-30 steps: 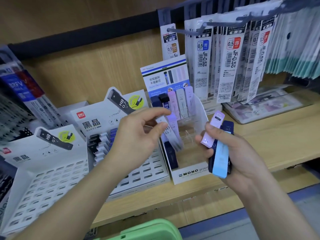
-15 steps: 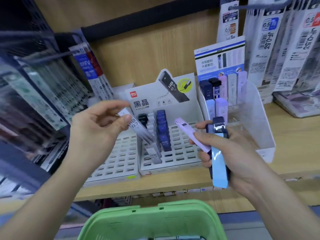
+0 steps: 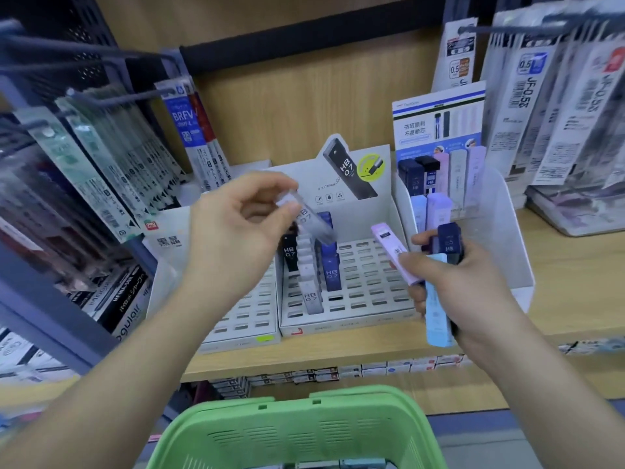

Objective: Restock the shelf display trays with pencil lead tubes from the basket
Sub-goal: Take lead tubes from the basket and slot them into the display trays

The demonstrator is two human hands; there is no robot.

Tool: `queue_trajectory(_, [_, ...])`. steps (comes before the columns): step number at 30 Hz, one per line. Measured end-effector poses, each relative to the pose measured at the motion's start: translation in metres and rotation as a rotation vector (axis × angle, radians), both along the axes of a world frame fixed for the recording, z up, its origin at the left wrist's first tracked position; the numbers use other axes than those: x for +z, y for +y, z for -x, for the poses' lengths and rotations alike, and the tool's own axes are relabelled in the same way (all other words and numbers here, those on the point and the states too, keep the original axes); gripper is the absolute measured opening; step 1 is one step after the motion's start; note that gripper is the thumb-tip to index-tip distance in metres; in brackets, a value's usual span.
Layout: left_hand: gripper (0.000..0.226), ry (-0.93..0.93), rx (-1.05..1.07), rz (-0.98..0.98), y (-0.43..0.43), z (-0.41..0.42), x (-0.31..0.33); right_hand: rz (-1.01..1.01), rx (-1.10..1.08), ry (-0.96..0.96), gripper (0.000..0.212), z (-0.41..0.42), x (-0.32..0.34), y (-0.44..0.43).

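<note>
your left hand (image 3: 236, 228) pinches a clear grey tube (image 3: 313, 220) between thumb and fingertips, tilted above the slotted tray (image 3: 367, 277) — grey and blue tubes (image 3: 329, 269) stand in its rows. your right hand (image 3: 470, 296) grips a pink tube (image 3: 389, 247), a pale blue tube (image 3: 438, 311) and a navy tube (image 3: 448, 243); the green basket (image 3: 297, 431) sits below.

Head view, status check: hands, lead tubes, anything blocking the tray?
Left hand pinches grey tube above slotted tray. Right hand grips pink tube, light-blue tube, navy tube. Nothing blocks the slots.

Two hands (image 3: 233, 231), four held tubes (image 3: 438, 299), one basket (image 3: 297, 431)
</note>
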State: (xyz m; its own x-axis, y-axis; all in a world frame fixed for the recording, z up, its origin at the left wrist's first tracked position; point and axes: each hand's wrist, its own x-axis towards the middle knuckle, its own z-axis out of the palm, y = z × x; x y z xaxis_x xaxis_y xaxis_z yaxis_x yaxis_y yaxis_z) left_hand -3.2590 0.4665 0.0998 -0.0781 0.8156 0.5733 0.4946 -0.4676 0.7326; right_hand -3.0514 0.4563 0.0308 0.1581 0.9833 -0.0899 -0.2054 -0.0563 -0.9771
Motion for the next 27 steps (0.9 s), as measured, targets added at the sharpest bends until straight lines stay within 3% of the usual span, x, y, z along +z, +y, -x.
queue_trajectory(3, [0.025,0.136,-0.014,0.075,0.045,-0.019,-0.001,-0.031,-0.023,-0.085,0.02,0.002,-0.004,0.0])
queue_trajectory(9, [0.013,0.585,-0.009,0.182,0.088,-0.038,-0.021,-0.027,-0.01,-0.044,0.021,-0.001,-0.006,0.001])
queue_trajectory(20, [0.013,0.697,-0.001,0.213,0.095,-0.036,-0.021,-0.012,0.0,0.043,0.019,-0.009,-0.009,0.006])
queue_trajectory(24, [0.016,0.946,0.039,0.074,0.104,-0.043,-0.021,-0.029,0.012,0.033,0.02,-0.008,-0.006,0.003])
queue_trajectory(27, [0.014,1.036,0.134,0.12,0.104,-0.047,-0.022,-0.039,0.029,0.027,0.02,-0.008,-0.003,0.001])
